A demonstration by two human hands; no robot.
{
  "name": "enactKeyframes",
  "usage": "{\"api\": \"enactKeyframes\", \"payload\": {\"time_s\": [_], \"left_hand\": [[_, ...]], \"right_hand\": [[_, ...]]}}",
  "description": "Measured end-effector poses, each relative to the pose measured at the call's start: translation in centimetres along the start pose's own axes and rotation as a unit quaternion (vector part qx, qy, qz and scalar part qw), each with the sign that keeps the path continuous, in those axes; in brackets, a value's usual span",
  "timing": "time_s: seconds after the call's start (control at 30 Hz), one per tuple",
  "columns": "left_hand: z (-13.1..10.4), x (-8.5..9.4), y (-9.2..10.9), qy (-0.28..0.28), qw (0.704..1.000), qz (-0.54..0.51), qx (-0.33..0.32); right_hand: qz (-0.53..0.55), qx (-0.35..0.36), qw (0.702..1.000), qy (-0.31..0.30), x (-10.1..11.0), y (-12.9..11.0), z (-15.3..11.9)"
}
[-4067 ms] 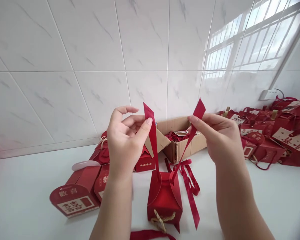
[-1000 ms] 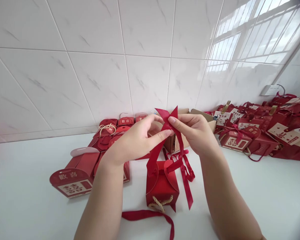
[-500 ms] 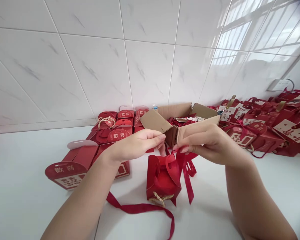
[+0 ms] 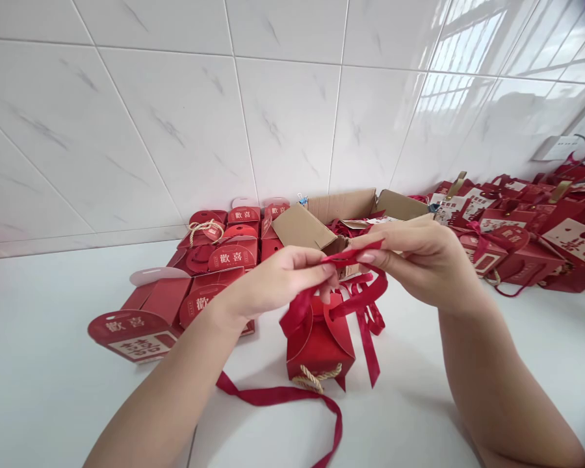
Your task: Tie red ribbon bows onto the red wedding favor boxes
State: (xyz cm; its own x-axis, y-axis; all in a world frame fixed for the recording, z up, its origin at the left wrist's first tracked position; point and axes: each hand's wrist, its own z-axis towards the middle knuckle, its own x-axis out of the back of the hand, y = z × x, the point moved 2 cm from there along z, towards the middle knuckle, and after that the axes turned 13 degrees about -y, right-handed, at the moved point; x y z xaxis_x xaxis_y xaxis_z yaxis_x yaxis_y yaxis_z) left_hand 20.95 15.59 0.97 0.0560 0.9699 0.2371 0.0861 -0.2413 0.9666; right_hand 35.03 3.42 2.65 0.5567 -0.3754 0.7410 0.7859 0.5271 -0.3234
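Observation:
A small red gift box (image 4: 319, 351) with a twisted cream cord at its front stands upright on the white table. Above its top, a dark red ribbon (image 4: 363, 299) loops up from the closed flaps to both hands. My left hand (image 4: 292, 279) pinches the ribbon between thumb and fingers at the left. At the right, my right hand (image 4: 409, 260) grips it too, a short end poking out between thumb and forefinger. The ribbon's crossing between the fingers is partly hidden. Another long ribbon (image 4: 273, 395) lies curved on the table in front of the box.
Several red boxes (image 4: 149, 325) with pale labels stand at the left. Behind my hands is an open cardboard box (image 4: 344, 207) holding red items. Many red gift bags (image 4: 531, 253) crowd the right against the tiled wall (image 4: 292, 123). Loose ribbon pieces (image 4: 369, 348) lie beside the small box.
Both hands have risen slightly, drawing the ribbon up from the box top into wide loops. The ribbon is now stretched between the fingers of both hands. The box stays put.

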Motion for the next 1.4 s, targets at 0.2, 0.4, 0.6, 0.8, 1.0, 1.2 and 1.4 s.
{"api": "enactKeyframes", "payload": {"time_s": [0.2,0.4,0.6,0.8,1.0,1.2,1.4], "left_hand": [[-0.4,1.2,0.3,0.092,0.996,0.002,-0.016],[-1.2,1.7,0.6,0.061,0.996,0.022,-0.062],[-1.5,1.6,0.6,0.084,0.994,0.056,-0.039],[-1.3,0.5,0.7,0.118,0.983,0.119,-0.068],[-1.7,0.1,1.3,0.210,0.951,0.190,-0.119],[-2.9,0.7,1.5,0.274,0.915,0.274,-0.110],[-4.2,1.3,2.0,0.315,0.885,0.334,-0.084]], "right_hand": [[-0.012,-0.016,0.993,-0.115,-0.5,0.4,-0.6],[-0.102,-0.042,0.987,-0.120,-1.2,0.3,-0.3],[-0.098,-0.077,0.986,-0.110,-1.5,0.4,-0.1],[-0.072,-0.070,0.992,-0.080,-1.7,0.5,0.1],[-0.059,-0.075,0.994,-0.061,-1.4,0.0,0.1],[-0.076,-0.086,0.993,0.014,-0.3,-0.6,-0.1],[-0.068,-0.197,0.975,0.072,1.2,-1.0,-1.1]]}}
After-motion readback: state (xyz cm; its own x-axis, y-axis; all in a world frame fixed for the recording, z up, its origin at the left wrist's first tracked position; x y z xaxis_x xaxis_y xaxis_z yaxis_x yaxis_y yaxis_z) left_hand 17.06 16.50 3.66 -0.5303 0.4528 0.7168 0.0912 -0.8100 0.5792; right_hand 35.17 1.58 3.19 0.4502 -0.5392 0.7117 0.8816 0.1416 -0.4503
